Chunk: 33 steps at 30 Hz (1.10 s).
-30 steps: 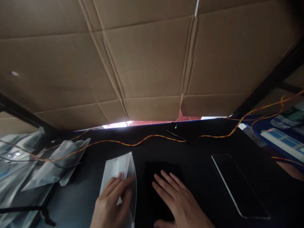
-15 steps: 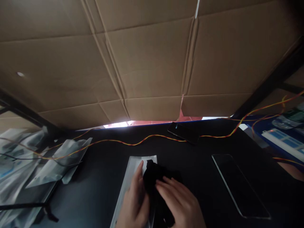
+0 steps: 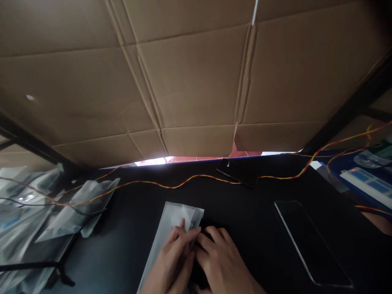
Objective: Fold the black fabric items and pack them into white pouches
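A frosted clear plastic bag (image 3: 159,241) lies flat on the black table in front of me. My left hand (image 3: 171,259) is on its right half, with bent fingers closed at the bag's right edge. My right hand (image 3: 219,255) is right beside it, fingers curled down over a soft black cloth item (image 3: 200,273). Most of this dark item is hidden under the hands and blends with the tabletop. The fingertips of both hands meet near the edge of the bag.
A dark phone-shaped slab (image 3: 312,243) lies at right, and a black phone (image 3: 237,171) at the back. A red-yellow twisted wire (image 3: 171,187) crosses the table. Plastic packets (image 3: 78,208) pile up at left. A power strip (image 3: 367,183) stands at right; cardboard (image 3: 196,81) rises behind.
The black cloth item, held up over the bag before, is now lower and mostly hidden. My left fingers have bent over the bag's edge, and my right fingers have curled downward.
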Available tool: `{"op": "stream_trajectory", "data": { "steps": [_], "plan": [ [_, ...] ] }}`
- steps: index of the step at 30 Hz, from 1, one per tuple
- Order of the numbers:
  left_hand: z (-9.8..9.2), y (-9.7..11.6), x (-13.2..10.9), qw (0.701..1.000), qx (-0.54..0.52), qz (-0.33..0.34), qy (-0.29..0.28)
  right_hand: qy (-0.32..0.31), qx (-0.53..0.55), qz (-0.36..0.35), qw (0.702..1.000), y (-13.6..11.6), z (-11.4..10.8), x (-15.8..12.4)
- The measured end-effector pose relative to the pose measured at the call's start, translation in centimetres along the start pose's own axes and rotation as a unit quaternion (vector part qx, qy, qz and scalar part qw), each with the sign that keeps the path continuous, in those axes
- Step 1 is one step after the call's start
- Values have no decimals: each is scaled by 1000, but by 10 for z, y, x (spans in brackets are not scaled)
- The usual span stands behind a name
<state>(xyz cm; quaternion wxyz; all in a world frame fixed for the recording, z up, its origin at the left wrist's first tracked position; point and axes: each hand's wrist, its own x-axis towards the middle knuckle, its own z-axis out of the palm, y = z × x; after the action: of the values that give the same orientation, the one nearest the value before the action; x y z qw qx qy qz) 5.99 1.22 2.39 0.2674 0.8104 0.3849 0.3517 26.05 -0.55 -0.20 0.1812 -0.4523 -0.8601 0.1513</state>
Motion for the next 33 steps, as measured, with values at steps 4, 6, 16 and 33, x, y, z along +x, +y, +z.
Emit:
{"op": "stream_trajectory", "data": {
  "steps": [4,6,16,33],
  "plan": [
    [1,4,-2,998,4,-27,51,54,-27,31,998,-10,20,5],
    [7,2,-6,999,-13,-14,49,79,-22,-30,996,-9,19,5],
    [-17,-19,-19,982,178,41,-51,32,-10,-144,989,2,-11,3],
    [-44,-54,-20,956,238,91,-144,-9,83,-263,961,11,12,14]
  ]
}}
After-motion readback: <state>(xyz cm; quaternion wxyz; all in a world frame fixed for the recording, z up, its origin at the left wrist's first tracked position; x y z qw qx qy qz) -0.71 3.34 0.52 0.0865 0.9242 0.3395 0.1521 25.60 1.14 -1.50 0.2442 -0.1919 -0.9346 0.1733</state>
